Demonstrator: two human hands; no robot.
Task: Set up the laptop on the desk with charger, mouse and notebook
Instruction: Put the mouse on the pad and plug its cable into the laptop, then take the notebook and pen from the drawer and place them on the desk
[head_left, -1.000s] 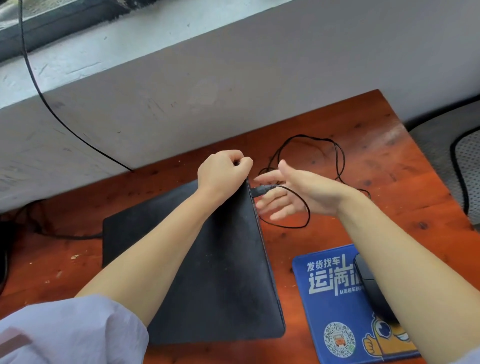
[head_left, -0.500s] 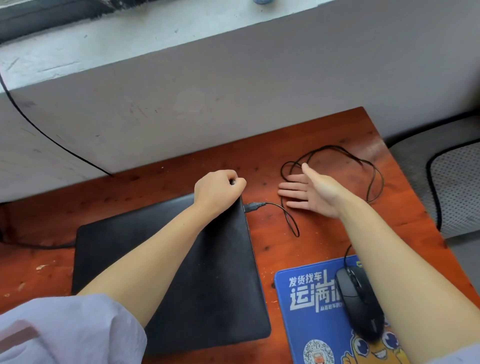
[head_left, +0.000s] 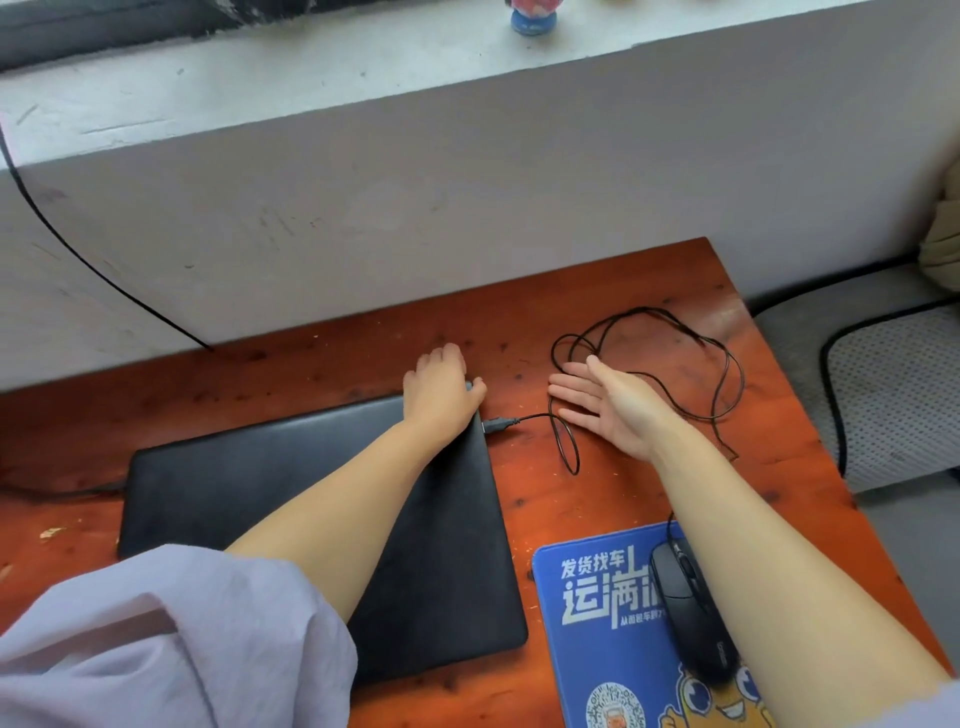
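Note:
A closed black laptop (head_left: 260, 493) lies flat on the red-brown wooden desk (head_left: 649, 291). My left hand (head_left: 441, 389) covers its far right corner, fingers curled over the back edge and thumb on the right side. A USB plug (head_left: 497, 425) sits at the laptop's right edge, just below that thumb. Its thin black cable (head_left: 722, 374) loops loosely over the desk. My right hand (head_left: 608, 405) lies open on the desk beside the plug, fingers spread and pointing left, partly over the loops. The black mouse (head_left: 685, 608) rests on a blue mouse pad (head_left: 597, 649).
A black cable (head_left: 57, 491) runs from the left desk edge to the laptop's left side. Another black cable (head_left: 78, 260) hangs down the white wall behind. A small figurine (head_left: 532, 15) stands on the sill. A grey mat (head_left: 893, 395) lies on the floor to the right.
The laptop's raised right side has come down flat on the desk. My right hand let go of the plug and moved right, opening flat. The view has tilted upward.

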